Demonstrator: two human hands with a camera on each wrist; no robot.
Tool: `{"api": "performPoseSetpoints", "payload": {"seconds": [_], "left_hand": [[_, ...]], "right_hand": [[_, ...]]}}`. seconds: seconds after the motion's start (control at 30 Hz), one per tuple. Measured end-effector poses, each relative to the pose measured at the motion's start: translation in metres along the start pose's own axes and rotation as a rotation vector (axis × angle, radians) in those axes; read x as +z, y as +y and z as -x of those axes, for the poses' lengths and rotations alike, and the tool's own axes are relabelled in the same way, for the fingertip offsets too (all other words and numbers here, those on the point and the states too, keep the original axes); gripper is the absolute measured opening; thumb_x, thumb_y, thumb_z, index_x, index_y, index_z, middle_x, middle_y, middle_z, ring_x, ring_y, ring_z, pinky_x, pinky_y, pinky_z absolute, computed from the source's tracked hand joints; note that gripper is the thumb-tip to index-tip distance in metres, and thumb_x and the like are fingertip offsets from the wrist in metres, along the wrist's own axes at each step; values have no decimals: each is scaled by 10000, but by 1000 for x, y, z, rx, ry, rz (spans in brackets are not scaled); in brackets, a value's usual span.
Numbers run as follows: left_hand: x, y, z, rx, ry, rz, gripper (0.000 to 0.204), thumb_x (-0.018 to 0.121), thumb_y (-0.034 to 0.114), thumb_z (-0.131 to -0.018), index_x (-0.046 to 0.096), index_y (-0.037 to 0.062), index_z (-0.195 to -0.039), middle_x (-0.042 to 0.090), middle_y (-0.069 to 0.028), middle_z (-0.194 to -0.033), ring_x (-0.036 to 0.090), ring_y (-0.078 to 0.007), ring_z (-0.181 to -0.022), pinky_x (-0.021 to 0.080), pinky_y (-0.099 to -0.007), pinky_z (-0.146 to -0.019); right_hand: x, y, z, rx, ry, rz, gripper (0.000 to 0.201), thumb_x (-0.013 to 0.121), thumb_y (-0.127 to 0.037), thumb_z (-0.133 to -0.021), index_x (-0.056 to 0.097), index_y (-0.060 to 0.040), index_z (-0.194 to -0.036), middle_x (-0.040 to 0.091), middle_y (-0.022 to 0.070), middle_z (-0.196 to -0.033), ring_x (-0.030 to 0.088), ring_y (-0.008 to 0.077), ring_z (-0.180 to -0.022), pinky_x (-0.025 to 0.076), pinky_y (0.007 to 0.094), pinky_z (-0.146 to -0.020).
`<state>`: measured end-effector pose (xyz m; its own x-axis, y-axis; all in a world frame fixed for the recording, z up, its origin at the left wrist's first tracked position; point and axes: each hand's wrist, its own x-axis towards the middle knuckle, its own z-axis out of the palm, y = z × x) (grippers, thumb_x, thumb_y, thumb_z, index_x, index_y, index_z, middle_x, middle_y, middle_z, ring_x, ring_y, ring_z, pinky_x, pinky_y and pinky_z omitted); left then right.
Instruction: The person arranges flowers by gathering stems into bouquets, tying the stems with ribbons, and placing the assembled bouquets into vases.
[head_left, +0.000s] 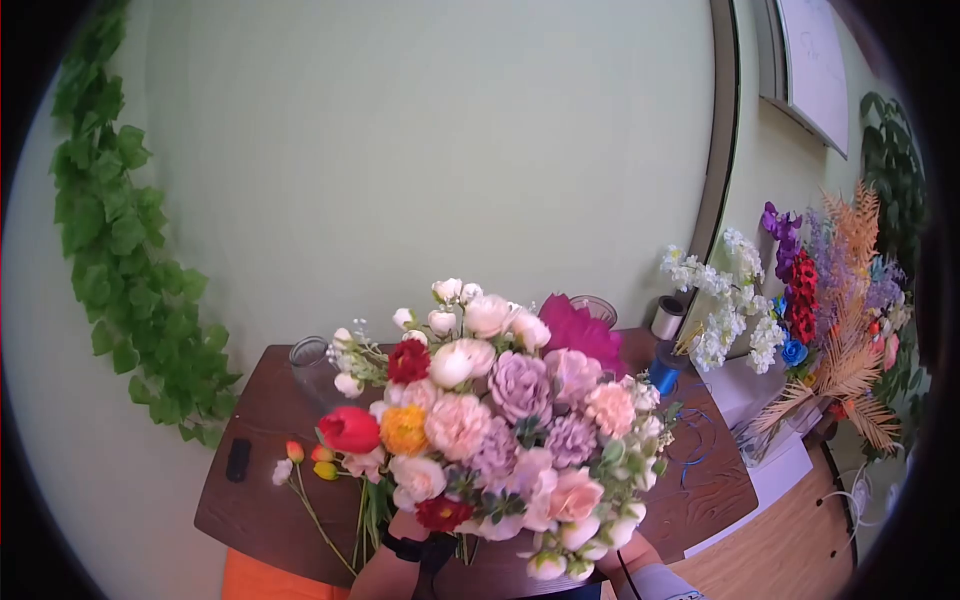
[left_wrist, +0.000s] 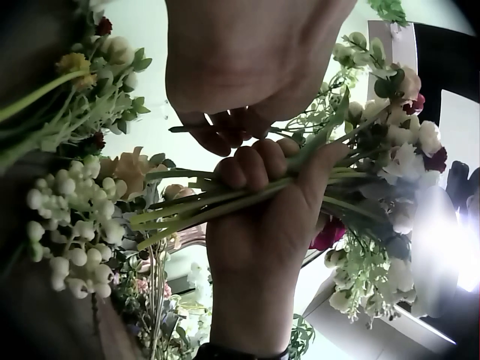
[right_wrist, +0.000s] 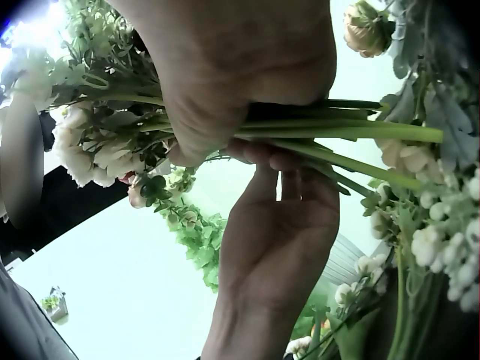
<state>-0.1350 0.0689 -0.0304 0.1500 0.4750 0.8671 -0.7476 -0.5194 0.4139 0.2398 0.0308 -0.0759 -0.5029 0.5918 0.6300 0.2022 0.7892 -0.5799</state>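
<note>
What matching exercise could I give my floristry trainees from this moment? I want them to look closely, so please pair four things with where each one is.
Things:
1. bouquet
2. black object
3. ivy garland
4. blue ribbon spool

Places:
A. hanging on the wall at the left
B. on the table's right part, behind the bouquet
C. lying flat near the table's left edge
D. held by its stems above the table, with the right hand gripping them and the left hand at them

Pairs: 1-D, 2-C, 3-A, 4-B
</note>
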Motion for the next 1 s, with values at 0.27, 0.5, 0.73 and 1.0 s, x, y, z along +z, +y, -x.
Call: {"api": "performPoseSetpoints", "payload": {"seconds": [0.27, 0.5, 0.73, 1.0], "left_hand": [[1, -1, 52, -45, 135, -63, 389, 786, 181, -796, 635, 6, -1109, 694, -93, -1061, 687, -201, -954, 561, -343, -855], [4, -14, 34, -77, 258, -112, 396, 789, 185, -794, 633, 8, -1112, 693, -94, -1062, 687, -203, -954, 560, -343, -855], [6, -37, -6, -130, 358, -158, 402, 792, 189, -793, 631, 10, -1115, 692, -95, -1062, 687, -205, -954, 559, -344, -856], [6, -27, 68, -204, 458, -202, 409, 796, 193, -791, 629, 12, -1118, 692, -96, -1063, 686, -208, -954, 558, -345, -857]], "right_hand": [[-9, 8, 22, 10, 3, -100, 263, 662, -293, -941, 563, -51, -968, 641, 84, -780, 604, 185, -642, 472, 299, -554], [-13, 3, 21, 20, -2, -182, 272, 653, -305, -949, 552, -52, -949, 624, 80, -765, 592, 182, -633, 467, 299, -551], [-3, -10, -4, 32, 23, -266, 283, 644, -316, -956, 541, -53, -930, 608, 76, -750, 581, 179, -624, 463, 298, -548], [-11, -8, 26, 53, 72, -356, 299, 633, -329, -964, 529, -55, -908, 589, 71, -732, 568, 175, -614, 458, 298, -545]]}}
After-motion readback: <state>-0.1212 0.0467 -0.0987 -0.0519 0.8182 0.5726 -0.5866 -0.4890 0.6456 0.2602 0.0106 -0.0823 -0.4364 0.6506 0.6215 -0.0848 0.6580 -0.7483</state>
